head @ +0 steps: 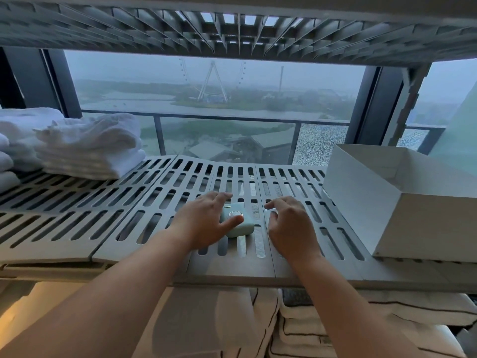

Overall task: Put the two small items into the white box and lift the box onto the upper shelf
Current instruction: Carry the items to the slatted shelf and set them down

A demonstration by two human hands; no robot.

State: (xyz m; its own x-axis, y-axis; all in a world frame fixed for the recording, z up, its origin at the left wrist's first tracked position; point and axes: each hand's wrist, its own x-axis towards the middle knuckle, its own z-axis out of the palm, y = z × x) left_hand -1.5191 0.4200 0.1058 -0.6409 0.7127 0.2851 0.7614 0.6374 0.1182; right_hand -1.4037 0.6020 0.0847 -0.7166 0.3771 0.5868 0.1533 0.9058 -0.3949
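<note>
A small mint-green case with a round ring on its top lies on the slatted middle shelf. My left hand covers its left side, fingers past its far edge and thumb pressed on its near face. Just to the right, my right hand hovers low over the shelf with its fingers curled down. A pale glint shows at those fingertips, and I cannot tell if a second small item is there. The open white box stands at the right end of the same shelf. The upper shelf spans overhead.
Folded white towels are stacked at the left end of the middle shelf. More folded linen fills the level below. A window with a balcony railing lies behind the rack. Bare slats run between the towels and the box.
</note>
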